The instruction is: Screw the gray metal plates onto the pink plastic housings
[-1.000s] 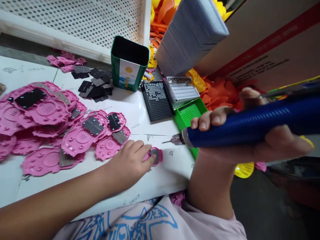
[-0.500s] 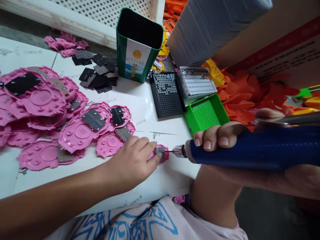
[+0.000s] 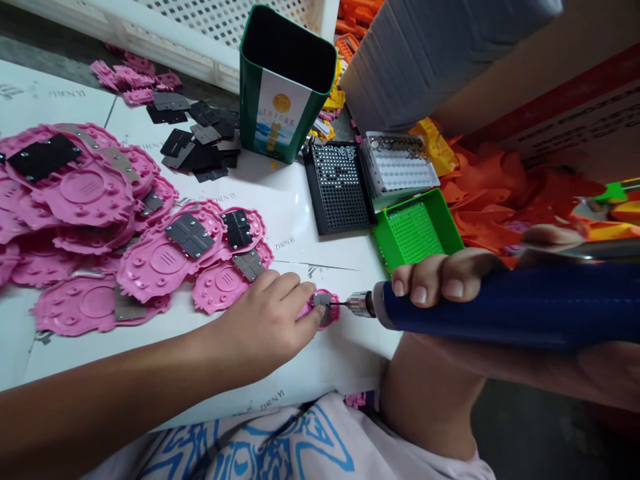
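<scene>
My left hand point(image 3: 273, 323) grips a pink plastic part point(image 3: 335, 308) against the white board, its fingers covering most of it. A small grey plate point(image 3: 321, 300) sits on that part, beside my fingertips. Wrapped in my right hand point(image 3: 440, 277) is a blue electric screwdriver point(image 3: 500, 307), lying almost level and pointing left. Its thin bit point(image 3: 339, 304) meets the grey plate; whether a screw is under the tip I cannot tell. To the left of my left hand lie several pink parts point(image 3: 160, 260) with black or grey plates screwed on.
Loose black plates point(image 3: 200, 157) lie behind, beside a tall green tin point(image 3: 250, 100). Right of it are a black screw tray point(image 3: 345, 207), a white tray point(image 3: 400, 167) and a green tray point(image 3: 415, 233). Orange parts point(image 3: 480, 193) are heaped at the right. A white crate point(image 3: 215, 67) stands behind.
The view has shifted slightly, so the tin and trays appear a little further right. Both hands keep their hold, and the screwdriver bit stays at the grey plate.
</scene>
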Available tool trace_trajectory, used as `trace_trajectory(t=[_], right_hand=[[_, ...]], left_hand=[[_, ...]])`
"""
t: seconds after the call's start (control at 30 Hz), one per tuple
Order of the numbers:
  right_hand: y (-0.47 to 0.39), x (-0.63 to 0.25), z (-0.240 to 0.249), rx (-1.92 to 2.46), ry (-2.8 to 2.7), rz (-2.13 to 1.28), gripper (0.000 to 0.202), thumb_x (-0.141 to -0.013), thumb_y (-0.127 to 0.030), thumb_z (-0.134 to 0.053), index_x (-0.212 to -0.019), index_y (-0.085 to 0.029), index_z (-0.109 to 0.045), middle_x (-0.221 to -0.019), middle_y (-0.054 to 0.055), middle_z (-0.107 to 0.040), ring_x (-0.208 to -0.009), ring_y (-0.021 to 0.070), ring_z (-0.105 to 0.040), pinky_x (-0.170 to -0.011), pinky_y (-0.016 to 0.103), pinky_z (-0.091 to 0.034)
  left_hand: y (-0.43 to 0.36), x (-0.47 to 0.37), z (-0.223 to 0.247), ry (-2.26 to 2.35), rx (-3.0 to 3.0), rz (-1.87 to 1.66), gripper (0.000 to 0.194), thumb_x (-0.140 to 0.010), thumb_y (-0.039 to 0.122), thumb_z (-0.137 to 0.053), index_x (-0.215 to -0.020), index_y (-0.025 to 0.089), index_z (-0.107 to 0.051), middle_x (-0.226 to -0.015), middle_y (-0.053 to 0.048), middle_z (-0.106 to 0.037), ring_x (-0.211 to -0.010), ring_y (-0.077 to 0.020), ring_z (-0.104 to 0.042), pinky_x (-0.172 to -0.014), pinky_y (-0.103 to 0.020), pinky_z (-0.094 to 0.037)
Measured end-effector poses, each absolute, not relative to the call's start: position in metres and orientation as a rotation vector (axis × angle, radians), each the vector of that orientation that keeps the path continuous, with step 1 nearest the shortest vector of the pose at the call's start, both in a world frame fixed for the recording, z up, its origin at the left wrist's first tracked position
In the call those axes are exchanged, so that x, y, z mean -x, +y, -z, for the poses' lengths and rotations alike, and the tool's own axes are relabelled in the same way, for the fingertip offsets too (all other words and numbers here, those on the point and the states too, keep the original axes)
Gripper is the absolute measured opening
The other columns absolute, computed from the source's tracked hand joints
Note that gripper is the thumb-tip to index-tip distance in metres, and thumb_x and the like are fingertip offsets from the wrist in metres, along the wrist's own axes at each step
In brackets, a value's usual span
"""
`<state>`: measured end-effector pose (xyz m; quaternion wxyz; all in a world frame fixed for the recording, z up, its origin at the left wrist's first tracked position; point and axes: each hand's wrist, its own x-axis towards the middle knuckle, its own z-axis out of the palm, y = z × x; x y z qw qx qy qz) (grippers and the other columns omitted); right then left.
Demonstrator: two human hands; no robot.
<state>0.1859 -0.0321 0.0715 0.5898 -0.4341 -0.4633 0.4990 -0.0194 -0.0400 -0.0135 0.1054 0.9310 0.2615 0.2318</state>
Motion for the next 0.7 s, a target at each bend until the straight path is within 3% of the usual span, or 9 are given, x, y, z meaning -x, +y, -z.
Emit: trace_trajectory(t=[0.13, 0.27, 0.4, 0.7], right_hand=[[-0.036, -0.187, -0.07, 1.031, -1.065, -1.185, 0.042, -0.067, -0.053, -0.077, -0.104, -0.035, -0.068, -0.067, -0.001, -0.064, -0.058, 0.0207, -0.059, -0.058, 0.043, -0.052], [-0.042, -0.185, -0.072, 1.122, -1.07, -1.315, 0.057, -0.06, -0.055, -0.078, -0.112, -0.039, -0.062, -0.083, 0.004, -0.067, -0.08, 0.031, -0.066, -0.068, 0.055, -0.054], [-0.045, -0.187, -0.076, 1.146, -1.075, -1.344, 0.06, -0.058, -0.055, -0.079, -0.113, -0.04, -0.062, -0.091, 0.006, -0.067, -0.088, 0.0349, -0.066, -0.072, 0.06, -0.053], [-0.041, -0.19, -0.075, 1.068, -1.191, -1.131, 0.034, -0.07, -0.048, -0.077, -0.102, -0.038, -0.069, -0.065, 0.0, -0.06, -0.056, 0.0219, -0.056, -0.058, 0.048, -0.051]], left_hand=[[-0.04, 0.019, 0.013, 0.781, -2.739, -0.704, 0.014, -0.088, 0.016, -0.061, -0.1, 0.015, -0.067, -0.101, -0.014, -0.068, -0.088, -0.0268, -0.057, -0.071, -0.039, -0.043], [-0.04, 0.018, 0.013, 0.79, -2.739, -0.702, 0.011, -0.088, 0.015, -0.061, -0.097, 0.015, -0.067, -0.101, -0.014, -0.068, -0.087, -0.0266, -0.056, -0.071, -0.038, -0.043], [-0.041, 0.019, 0.012, 0.786, -2.738, -0.691, 0.011, -0.087, 0.015, -0.061, -0.097, 0.015, -0.067, -0.101, -0.014, -0.068, -0.088, -0.0268, -0.056, -0.072, -0.039, -0.043], [-0.04, 0.019, 0.012, 0.783, -2.736, -0.631, 0.015, -0.087, 0.016, -0.061, -0.101, 0.015, -0.066, -0.104, -0.014, -0.066, -0.09, -0.0277, -0.057, -0.072, -0.04, -0.044]])
